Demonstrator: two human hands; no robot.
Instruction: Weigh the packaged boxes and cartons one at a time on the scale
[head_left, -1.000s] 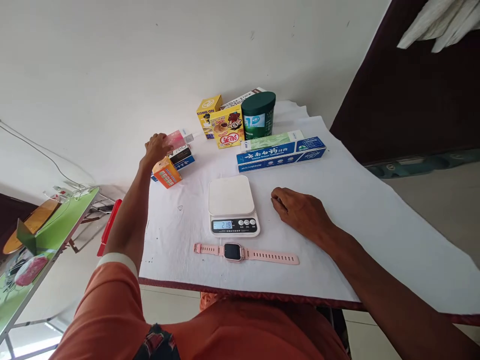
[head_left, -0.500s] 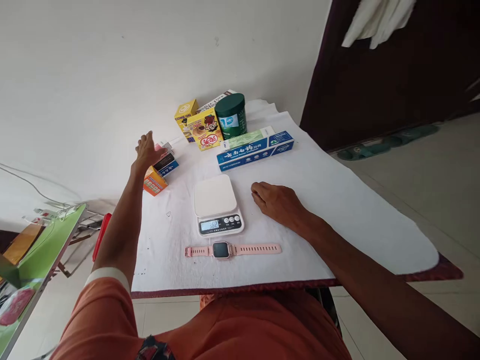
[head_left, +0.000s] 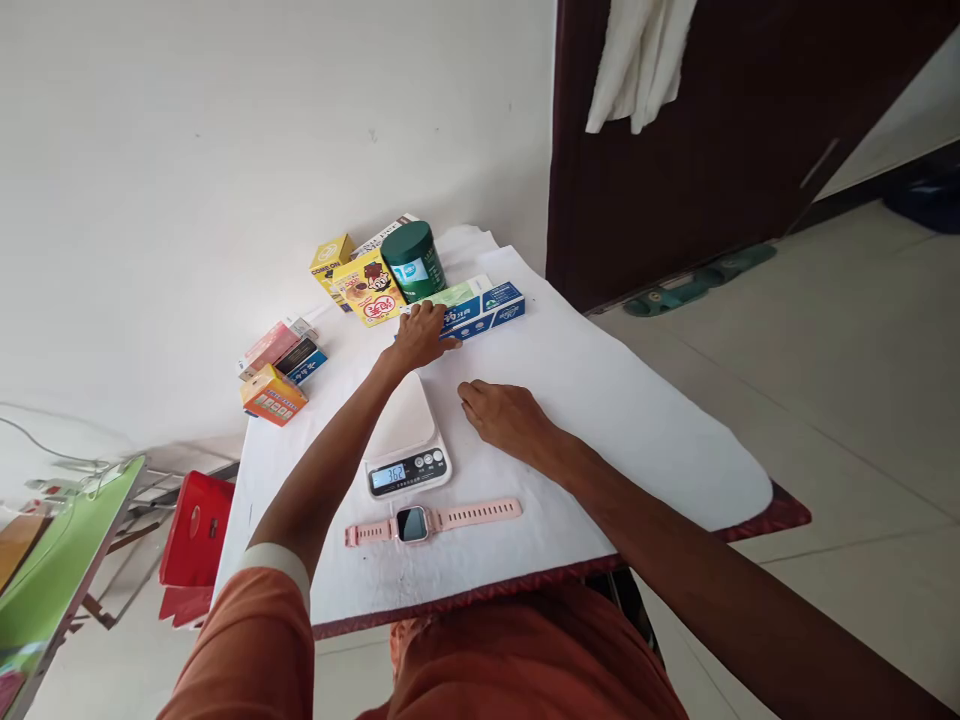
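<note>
My left hand (head_left: 421, 337) is over the left end of a blue toothpaste box (head_left: 491, 313), fingers toward its top and thumb stretched out in front. Whether it touches the box I cannot tell. A green-and-white box (head_left: 461, 291) lies just behind the blue one. My right hand (head_left: 504, 412) rests on the white tabletop with its fingers curled in and nothing visible in them. Between my arms stands a white kitchen scale (head_left: 405, 425), partly covered by my left forearm, its display reading 362. A pink-strapped smartwatch (head_left: 412, 524) lies flat before the scale.
At the back are a dark green tub (head_left: 412, 262), a yellow snack box (head_left: 369, 288) and another yellow box (head_left: 330, 262). An orange box (head_left: 274, 396), a pink box (head_left: 270, 346) and a dark-blue box (head_left: 303, 360) cluster at the left. A red stool (head_left: 196, 530) stands beside the table.
My left hand has moved right, from the small boxes on the left to the toothpaste box. My right hand stays resting on the table. The camera view has turned right.
</note>
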